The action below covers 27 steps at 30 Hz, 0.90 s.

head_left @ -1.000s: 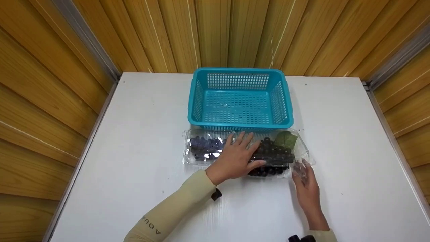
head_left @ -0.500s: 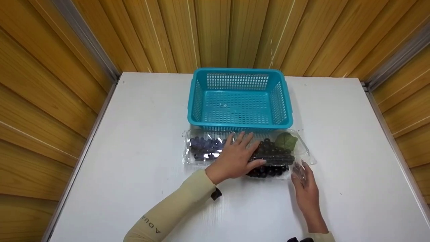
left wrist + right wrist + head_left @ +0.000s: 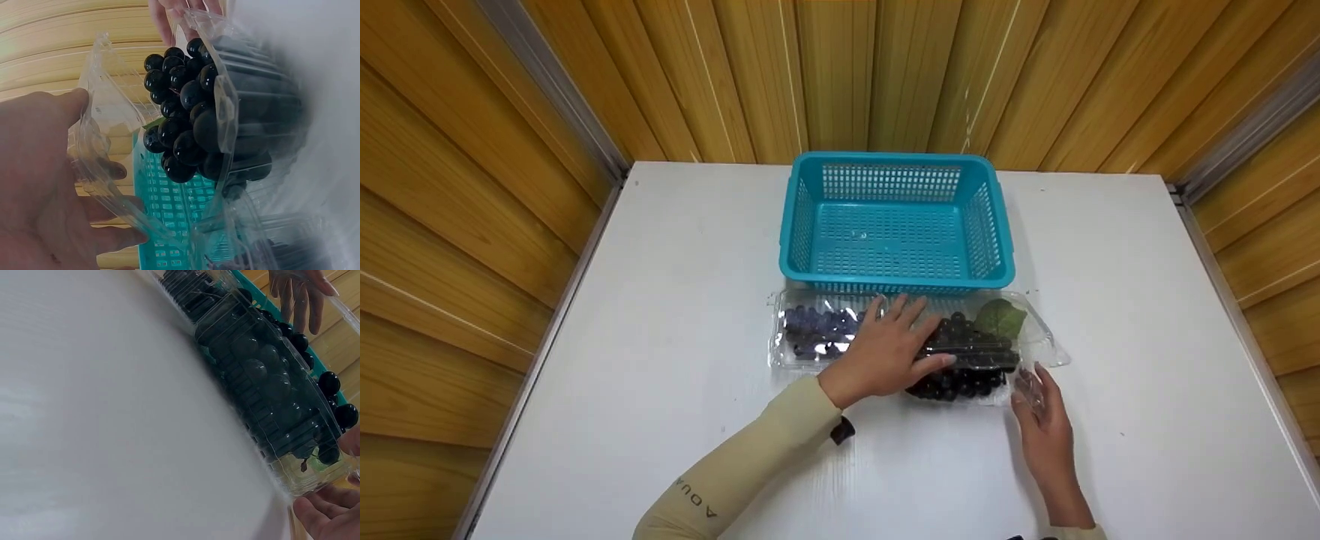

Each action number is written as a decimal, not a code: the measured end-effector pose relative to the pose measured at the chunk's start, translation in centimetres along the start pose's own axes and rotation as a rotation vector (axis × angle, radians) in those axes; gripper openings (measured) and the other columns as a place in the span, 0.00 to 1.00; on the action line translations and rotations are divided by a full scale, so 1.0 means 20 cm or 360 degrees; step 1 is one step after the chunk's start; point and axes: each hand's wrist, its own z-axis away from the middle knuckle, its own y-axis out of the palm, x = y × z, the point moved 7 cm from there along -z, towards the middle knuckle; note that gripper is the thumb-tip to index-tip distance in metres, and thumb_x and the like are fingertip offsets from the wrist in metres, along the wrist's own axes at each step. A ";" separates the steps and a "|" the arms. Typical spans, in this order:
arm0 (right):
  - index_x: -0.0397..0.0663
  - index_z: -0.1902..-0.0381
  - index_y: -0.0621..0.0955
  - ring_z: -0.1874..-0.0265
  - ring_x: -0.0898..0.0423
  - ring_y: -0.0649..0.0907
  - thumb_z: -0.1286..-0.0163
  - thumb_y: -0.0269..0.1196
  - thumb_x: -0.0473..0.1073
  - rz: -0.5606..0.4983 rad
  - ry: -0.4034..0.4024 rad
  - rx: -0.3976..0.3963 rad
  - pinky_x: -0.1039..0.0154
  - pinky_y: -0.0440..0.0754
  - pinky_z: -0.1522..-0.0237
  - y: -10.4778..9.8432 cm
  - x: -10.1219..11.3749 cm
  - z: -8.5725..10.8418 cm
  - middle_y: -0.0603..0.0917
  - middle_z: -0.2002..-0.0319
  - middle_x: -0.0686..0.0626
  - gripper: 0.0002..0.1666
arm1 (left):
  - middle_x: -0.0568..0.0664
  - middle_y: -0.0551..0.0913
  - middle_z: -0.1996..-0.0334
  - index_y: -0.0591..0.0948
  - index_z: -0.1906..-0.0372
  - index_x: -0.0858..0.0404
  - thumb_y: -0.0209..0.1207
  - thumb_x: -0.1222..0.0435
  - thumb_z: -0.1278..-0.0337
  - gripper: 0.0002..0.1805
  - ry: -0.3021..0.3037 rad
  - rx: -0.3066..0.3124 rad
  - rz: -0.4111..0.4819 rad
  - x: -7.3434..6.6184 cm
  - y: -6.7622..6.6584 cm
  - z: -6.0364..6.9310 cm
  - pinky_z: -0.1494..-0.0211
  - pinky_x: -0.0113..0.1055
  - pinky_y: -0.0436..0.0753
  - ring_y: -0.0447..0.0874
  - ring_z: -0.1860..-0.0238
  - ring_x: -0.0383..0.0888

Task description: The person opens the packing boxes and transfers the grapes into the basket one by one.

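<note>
A clear plastic clamshell box (image 3: pixel 264 377) packed with dark grapes (image 3: pixel 180 107) is partly open, its front row of grapes uncovered. On its raised clear lid (image 3: pixel 107 107) lies my left hand (image 3: pixel 885 356), fingers straight and spread, some of them seen through the plastic in the left wrist view. At the box's right end my right hand (image 3: pixel 1046 424) grips the clear plastic between thumb and fingers. Under the lid on the right is a green leaf (image 3: pixel 1000 319). A second clear box (image 3: pixel 821 330) of dark fruit sits just left of it, partly behind my left hand.
A turquoise basket (image 3: pixel 896 283) stands directly behind the boxes, with small bright specks on its floor. The white table (image 3: pixel 697 300) is bounded by wood-patterned panels (image 3: pixel 840 82) at the back and both sides.
The grape box has slid slightly toward me under the lid, so more grapes show at its front edge. My right hand has shifted slightly nearer; my left hand has stayed in place.
</note>
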 end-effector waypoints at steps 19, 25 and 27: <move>0.52 0.23 0.49 0.31 0.60 0.67 0.23 0.49 0.47 -0.0083 -0.0060 -0.0014 0.87 0.63 0.44 -0.01 0.01 0.02 0.63 0.27 0.42 0.37 | 0.51 0.56 0.24 0.60 0.26 0.48 0.31 0.32 0.35 0.40 -0.0040 0.0041 0.0072 0.01 -0.01 -0.01 0.24 0.61 0.49 0.52 0.23 0.55; 0.51 0.23 0.48 0.28 0.45 0.63 0.23 0.49 0.44 -0.0098 -0.0064 0.0009 0.88 0.63 0.44 0.00 0.01 0.01 0.61 0.26 0.41 0.37 | 0.50 0.57 0.24 0.58 0.25 0.46 0.31 0.32 0.35 0.39 -0.0055 0.0042 0.0114 0.01 -0.02 -0.02 0.24 0.60 0.48 0.51 0.23 0.54; 0.51 0.23 0.48 0.28 0.45 0.64 0.23 0.49 0.44 -0.0091 -0.0064 0.0009 0.88 0.63 0.44 0.00 0.01 0.01 0.61 0.26 0.41 0.37 | 0.50 0.57 0.24 0.59 0.26 0.46 0.31 0.32 0.35 0.39 -0.0054 0.0032 0.0125 0.01 -0.02 -0.02 0.24 0.60 0.48 0.51 0.23 0.54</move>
